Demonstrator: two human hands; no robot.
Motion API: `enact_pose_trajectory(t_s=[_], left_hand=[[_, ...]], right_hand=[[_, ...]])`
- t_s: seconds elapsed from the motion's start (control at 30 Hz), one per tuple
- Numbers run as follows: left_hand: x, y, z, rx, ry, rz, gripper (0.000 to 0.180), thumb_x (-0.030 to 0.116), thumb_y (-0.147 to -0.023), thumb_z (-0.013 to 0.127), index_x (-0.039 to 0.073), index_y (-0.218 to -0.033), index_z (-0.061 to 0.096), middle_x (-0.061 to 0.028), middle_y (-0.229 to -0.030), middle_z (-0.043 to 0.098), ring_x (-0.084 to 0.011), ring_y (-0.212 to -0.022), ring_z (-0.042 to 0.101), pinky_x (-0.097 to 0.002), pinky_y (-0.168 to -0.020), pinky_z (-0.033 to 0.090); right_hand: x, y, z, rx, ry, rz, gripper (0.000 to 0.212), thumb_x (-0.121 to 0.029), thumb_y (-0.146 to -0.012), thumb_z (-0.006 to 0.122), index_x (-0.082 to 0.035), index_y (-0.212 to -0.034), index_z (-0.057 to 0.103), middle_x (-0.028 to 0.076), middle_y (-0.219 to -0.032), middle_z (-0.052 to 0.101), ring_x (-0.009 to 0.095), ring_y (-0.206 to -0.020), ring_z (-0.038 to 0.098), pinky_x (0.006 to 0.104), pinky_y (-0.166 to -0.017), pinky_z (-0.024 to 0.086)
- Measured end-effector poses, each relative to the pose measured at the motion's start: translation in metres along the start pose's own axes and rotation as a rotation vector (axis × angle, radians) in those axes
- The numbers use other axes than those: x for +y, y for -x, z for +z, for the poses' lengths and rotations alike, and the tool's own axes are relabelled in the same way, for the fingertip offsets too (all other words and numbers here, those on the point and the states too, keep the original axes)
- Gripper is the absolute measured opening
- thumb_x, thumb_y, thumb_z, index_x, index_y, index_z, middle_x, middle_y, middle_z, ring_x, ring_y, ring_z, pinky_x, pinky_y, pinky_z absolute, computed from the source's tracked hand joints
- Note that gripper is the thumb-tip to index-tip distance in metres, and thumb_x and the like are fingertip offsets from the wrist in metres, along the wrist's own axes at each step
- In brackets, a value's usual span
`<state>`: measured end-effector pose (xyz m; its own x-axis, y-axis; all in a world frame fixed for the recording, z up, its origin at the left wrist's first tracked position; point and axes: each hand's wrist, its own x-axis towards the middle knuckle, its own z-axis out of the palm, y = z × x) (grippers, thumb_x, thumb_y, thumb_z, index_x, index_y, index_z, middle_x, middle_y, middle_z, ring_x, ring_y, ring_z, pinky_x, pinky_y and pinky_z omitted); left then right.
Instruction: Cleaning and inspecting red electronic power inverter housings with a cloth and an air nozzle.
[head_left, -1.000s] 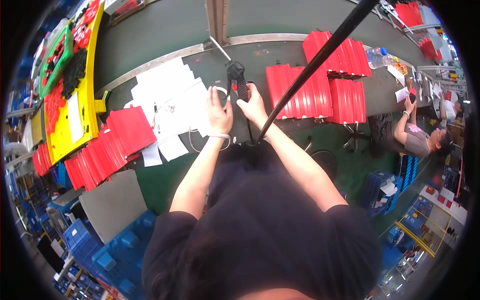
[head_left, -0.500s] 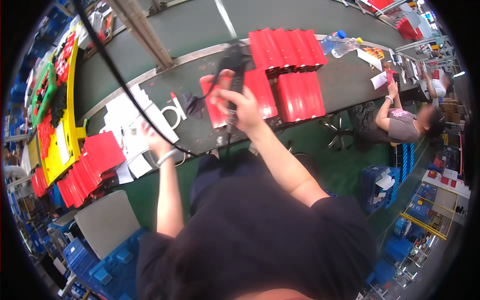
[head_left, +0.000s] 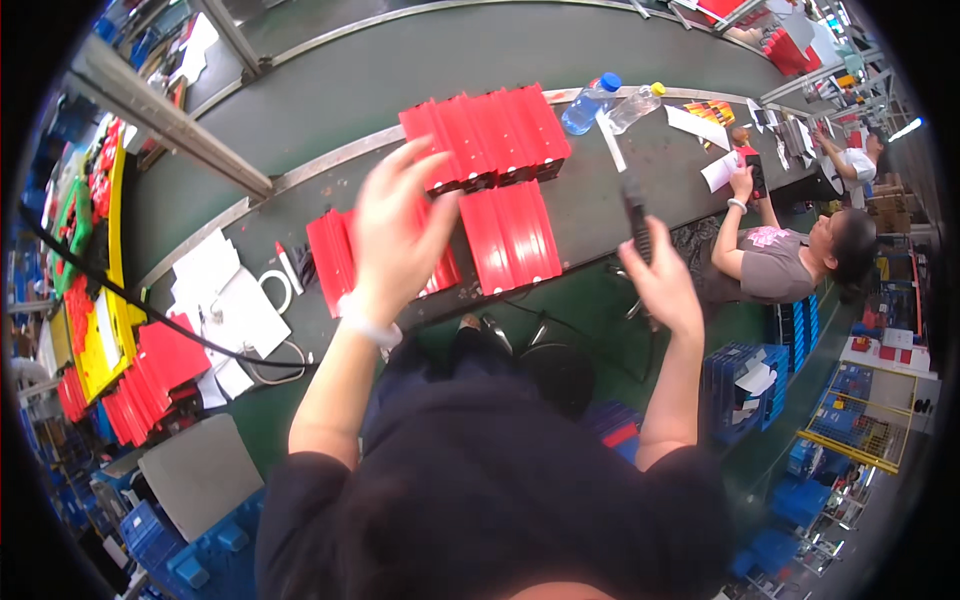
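My right hand [head_left: 665, 285] is closed around a black hand tool [head_left: 636, 212], held past the right end of the red pieces. A pale straight strip extends from the tool's far end, and a dark cord hangs below the hand. The tool's exact kind cannot be made out. My left hand [head_left: 395, 230], slightly blurred, hovers with fingers apart and nothing in them. It partly hides the ribbed red pieces [head_left: 330, 260] on the dark table. Beside it are another red block [head_left: 512, 238] and a back row of red ribbed blocks [head_left: 490, 135] with dark undersides.
White papers [head_left: 235, 305], a white ring [head_left: 275, 290] and a red-tipped marker [head_left: 287, 266] lie leftward. Two bottles [head_left: 590, 103] stand at the back right. A seated co-worker [head_left: 780, 255] holds a dark object. A black cable [head_left: 130, 290] crosses the left.
My right hand has carried the black tool rightward, away from above the red pieces. My left hand has left the white papers and moved over the red pieces. The view has shifted right.
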<state>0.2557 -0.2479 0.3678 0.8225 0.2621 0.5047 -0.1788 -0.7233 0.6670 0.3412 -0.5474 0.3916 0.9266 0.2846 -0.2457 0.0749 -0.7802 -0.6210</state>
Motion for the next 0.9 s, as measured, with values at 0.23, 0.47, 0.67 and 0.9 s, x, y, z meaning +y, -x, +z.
enact_pose_trajectory(t_s=[0.23,0.47,0.67,0.9], left_hand=[[-0.095,-0.065,0.189,-0.425,-0.382,0.066,0.052,0.043,-0.093,0.047,0.010,-0.133,0.050,-0.0113,-0.149,0.033,-0.0285,-0.140,0.024,-0.0548,-0.112,0.018],[-0.110,-0.090,0.238,-0.557,-0.505,0.084,0.053,0.041,-0.092,0.046,0.006,-0.131,0.050,-0.0128,-0.141,0.043,-0.0280,-0.137,0.030,-0.0534,-0.110,0.021],[-0.120,-0.117,0.251,-0.431,-0.443,0.023,0.042,0.027,-0.088,0.051,-0.001,-0.119,0.055,-0.0171,-0.118,0.052,-0.0316,-0.110,0.051,-0.0459,-0.089,0.043],[-0.131,-0.115,0.257,-0.375,-0.352,0.106,0.026,0.010,-0.085,0.048,-0.003,-0.105,0.059,-0.0176,-0.103,0.055,-0.0321,-0.097,0.057,-0.0424,-0.079,0.050]], right_hand=[[-0.008,-0.027,0.013,-0.208,0.302,-0.055,0.053,-0.034,-0.090,0.054,0.002,-0.127,0.041,0.026,-0.104,0.064,0.040,-0.101,0.060,0.0443,-0.087,0.047],[-0.007,-0.058,0.018,-0.254,0.363,-0.034,0.045,-0.033,-0.091,0.051,0.002,-0.118,0.045,0.018,-0.079,0.068,0.038,-0.086,0.065,0.0448,-0.080,0.049],[-0.009,-0.099,0.030,-0.199,0.224,-0.027,0.045,-0.036,-0.091,0.051,0.001,-0.115,0.047,0.025,-0.086,0.065,0.041,-0.083,0.064,0.0469,-0.078,0.049],[-0.020,-0.125,0.031,-0.211,0.132,0.027,0.046,-0.037,-0.092,0.052,-0.002,-0.120,0.046,0.012,-0.069,0.061,0.022,-0.053,0.060,0.0358,-0.050,0.048]])
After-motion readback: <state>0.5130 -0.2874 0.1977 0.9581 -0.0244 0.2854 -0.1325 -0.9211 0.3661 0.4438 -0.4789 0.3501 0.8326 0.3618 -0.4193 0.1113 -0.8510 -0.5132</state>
